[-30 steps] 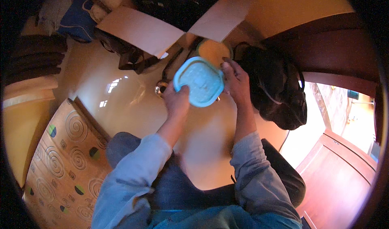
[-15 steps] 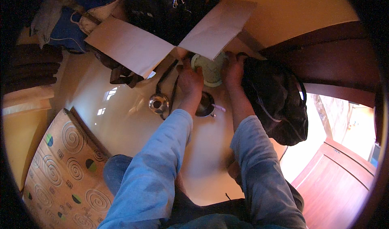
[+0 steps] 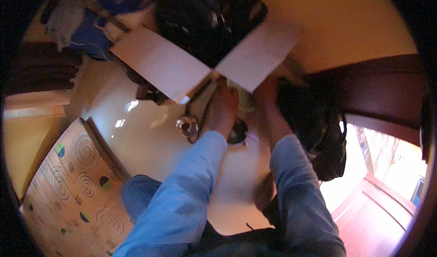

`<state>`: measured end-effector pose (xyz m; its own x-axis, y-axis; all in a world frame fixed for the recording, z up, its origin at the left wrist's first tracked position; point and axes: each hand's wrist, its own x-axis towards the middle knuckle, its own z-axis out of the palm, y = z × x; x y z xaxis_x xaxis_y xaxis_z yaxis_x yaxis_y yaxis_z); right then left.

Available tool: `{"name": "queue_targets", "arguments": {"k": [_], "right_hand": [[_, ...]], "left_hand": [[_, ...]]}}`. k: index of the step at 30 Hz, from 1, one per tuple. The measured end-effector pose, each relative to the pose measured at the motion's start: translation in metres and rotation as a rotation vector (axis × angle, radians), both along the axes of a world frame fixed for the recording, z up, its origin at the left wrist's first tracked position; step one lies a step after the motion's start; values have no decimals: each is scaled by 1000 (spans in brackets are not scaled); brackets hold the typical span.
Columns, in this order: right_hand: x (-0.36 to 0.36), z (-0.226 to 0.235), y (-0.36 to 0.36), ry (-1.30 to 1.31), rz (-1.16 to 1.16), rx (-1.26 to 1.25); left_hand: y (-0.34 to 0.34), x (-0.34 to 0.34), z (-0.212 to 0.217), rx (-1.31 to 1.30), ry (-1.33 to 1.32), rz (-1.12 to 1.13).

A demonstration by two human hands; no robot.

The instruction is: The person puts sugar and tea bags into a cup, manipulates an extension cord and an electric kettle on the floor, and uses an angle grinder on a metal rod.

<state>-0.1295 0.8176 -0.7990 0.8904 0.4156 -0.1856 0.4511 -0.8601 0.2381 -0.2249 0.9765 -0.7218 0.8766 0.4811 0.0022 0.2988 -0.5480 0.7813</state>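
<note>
Ahead of me, both arms in light blue sleeves reach to the edge of an upturned cardboard box flap. My left hand (image 3: 223, 106) closes on the left side of a pale green round thing (image 3: 246, 103), which looks like a lid or shallow container. On its other side my right hand (image 3: 269, 100) presses in, its fingertips hidden by the flap and smeared by motion. The right cardboard flap (image 3: 257, 54) covers much of the green thing. Just below my hands lie a shiny metal round thing (image 3: 187, 126) with a dark strap and a dark round dish (image 3: 238, 132).
The left cardboard flap (image 3: 161, 63) spreads out beside a black bag (image 3: 193, 25). Another dark bag (image 3: 312, 120) sits against my right arm. A spiral-patterned mat or board (image 3: 75, 179) leans at left, a wooden door panel (image 3: 375, 216) stands at lower right, and the floor (image 3: 159, 152) is glossy.
The whole view has shifted, so things appear lower and slightly right. The flap now hides more of the green round thing, and my hands are farther under its edge.
</note>
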Motion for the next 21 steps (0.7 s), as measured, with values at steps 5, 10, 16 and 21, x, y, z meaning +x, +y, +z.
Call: {"name": "queue_targets", "arguments": {"k": [5, 10, 16, 21], "right_hand": [[-33, 81, 102, 116, -148, 350], [-29, 65, 38, 47, -246, 396], [-72, 119, 8, -322, -402, 1094], [-69, 294, 90, -90, -229, 1675]], "left_hand": [[72, -14, -95, 293, -11, -58], [26, -17, -30, 63, 228, -265], [158, -90, 47, 215, 549, -967], [314, -203, -21, 281, 731, -327]]}}
